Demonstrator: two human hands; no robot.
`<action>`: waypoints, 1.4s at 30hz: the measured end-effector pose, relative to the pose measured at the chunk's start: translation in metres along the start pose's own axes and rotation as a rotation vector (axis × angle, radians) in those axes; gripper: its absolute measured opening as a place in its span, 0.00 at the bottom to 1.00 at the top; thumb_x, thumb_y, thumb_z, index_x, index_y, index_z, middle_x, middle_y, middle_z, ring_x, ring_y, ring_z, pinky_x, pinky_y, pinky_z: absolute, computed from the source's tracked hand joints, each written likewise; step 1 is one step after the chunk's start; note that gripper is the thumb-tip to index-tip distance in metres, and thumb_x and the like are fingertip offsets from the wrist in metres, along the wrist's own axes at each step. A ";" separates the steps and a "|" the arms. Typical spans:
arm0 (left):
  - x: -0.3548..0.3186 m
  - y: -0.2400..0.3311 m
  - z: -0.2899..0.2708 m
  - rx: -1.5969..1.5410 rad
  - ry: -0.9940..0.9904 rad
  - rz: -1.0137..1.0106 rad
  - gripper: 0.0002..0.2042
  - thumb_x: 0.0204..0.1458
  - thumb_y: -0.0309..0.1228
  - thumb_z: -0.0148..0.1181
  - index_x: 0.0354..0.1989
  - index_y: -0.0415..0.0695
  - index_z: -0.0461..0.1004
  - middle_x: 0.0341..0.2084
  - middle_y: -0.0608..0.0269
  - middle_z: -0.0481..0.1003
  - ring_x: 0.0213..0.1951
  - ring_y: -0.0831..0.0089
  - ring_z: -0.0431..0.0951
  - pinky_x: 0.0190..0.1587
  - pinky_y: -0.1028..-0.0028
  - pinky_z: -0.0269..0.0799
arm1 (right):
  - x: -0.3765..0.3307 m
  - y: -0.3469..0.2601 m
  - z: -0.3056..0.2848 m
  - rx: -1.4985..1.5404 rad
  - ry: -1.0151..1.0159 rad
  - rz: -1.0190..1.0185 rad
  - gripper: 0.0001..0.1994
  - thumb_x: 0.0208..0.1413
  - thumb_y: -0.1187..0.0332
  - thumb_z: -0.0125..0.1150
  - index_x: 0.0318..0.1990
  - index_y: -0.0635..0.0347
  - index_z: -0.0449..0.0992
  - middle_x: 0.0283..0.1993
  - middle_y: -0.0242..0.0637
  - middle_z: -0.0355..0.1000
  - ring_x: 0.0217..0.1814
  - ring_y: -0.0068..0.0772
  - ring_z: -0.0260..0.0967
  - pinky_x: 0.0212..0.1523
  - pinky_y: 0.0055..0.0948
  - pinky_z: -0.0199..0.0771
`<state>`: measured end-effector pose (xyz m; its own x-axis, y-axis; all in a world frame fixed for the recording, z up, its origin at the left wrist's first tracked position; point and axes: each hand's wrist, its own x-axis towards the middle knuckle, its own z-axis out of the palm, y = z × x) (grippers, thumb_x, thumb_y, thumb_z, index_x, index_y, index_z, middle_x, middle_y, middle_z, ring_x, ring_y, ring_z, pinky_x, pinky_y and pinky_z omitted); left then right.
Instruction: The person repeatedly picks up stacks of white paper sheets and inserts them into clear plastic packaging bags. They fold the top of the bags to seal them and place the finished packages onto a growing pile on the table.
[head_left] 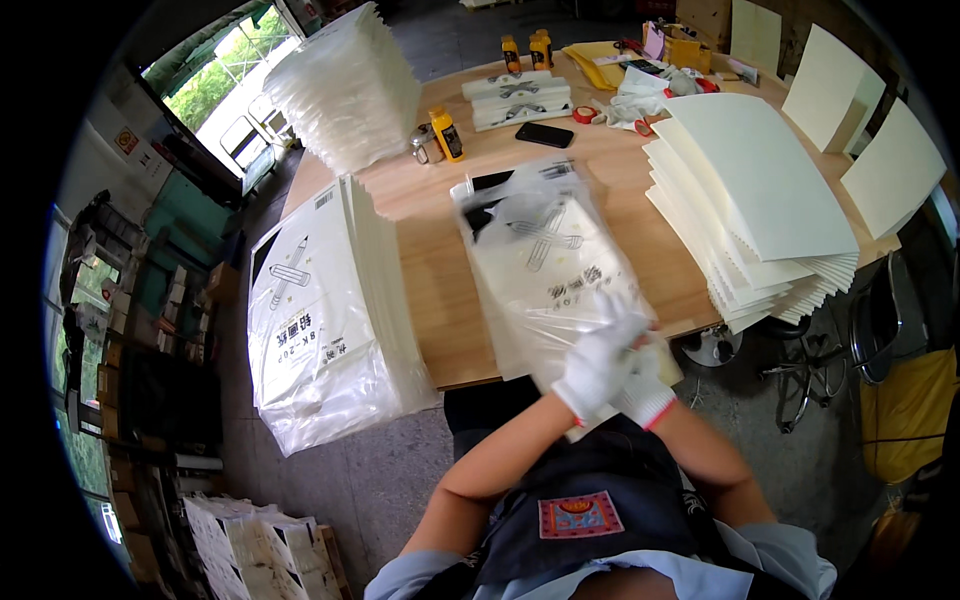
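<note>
in the head view, the gloved left hand (594, 368) and right hand (645, 391) overlap at the near end of the film-wrapped paper packet (548, 262) on the desk (440, 300); blur hides whether either grips. it looks bendable, moderately heavy and slick, so best held by both long edges.

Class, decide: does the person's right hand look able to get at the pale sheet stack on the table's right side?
Probably yes: nothing seems to stand between the right hand and the pale sheet stack, though the hand would likely have to leave the printed plastic bag first.
</note>
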<state>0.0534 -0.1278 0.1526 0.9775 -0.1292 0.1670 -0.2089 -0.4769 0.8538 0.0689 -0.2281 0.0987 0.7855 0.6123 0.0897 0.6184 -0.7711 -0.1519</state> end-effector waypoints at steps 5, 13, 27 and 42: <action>-0.064 -0.046 -0.006 0.111 0.142 0.050 0.09 0.48 0.23 0.59 0.38 0.49 0.76 0.27 0.61 0.78 0.27 0.65 0.80 0.28 0.70 0.74 | -0.067 0.001 -0.027 0.373 0.437 -0.138 0.26 0.37 0.72 0.68 0.49 0.57 0.69 0.49 0.39 0.67 0.57 0.46 0.61 0.59 0.46 0.58; -0.170 -0.138 -0.013 0.530 0.423 -0.002 0.06 0.42 0.23 0.61 0.29 0.44 0.71 0.29 0.59 0.71 0.34 0.59 0.70 0.36 0.63 0.66 | -0.086 0.040 0.010 -0.014 -0.045 0.235 0.13 0.55 0.59 0.52 0.41 0.57 0.71 0.16 0.38 0.70 0.18 0.41 0.70 0.23 0.41 0.69; -0.247 -0.053 -0.047 0.010 -0.149 -0.255 0.07 0.45 0.25 0.63 0.28 0.41 0.70 0.24 0.58 0.71 0.27 0.64 0.73 0.30 0.70 0.69 | -0.169 0.016 -0.005 0.055 -0.273 -0.310 0.06 0.47 0.64 0.53 0.26 0.54 0.72 0.13 0.33 0.69 0.14 0.31 0.69 0.15 0.33 0.66; -0.243 -0.150 -0.021 -0.208 0.515 -0.543 0.09 0.52 0.27 0.59 0.27 0.45 0.64 0.20 0.67 0.67 0.26 0.73 0.72 0.26 0.71 0.67 | -0.121 0.072 -0.001 0.299 -0.292 0.286 0.11 0.55 0.60 0.47 0.31 0.53 0.75 0.24 0.45 0.74 0.30 0.52 0.74 0.31 0.50 0.71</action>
<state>-0.1520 -0.0069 -0.0061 0.8425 0.5210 -0.1369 0.2641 -0.1780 0.9479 0.0188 -0.3577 0.0777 0.8568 0.4398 -0.2692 0.3117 -0.8576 -0.4090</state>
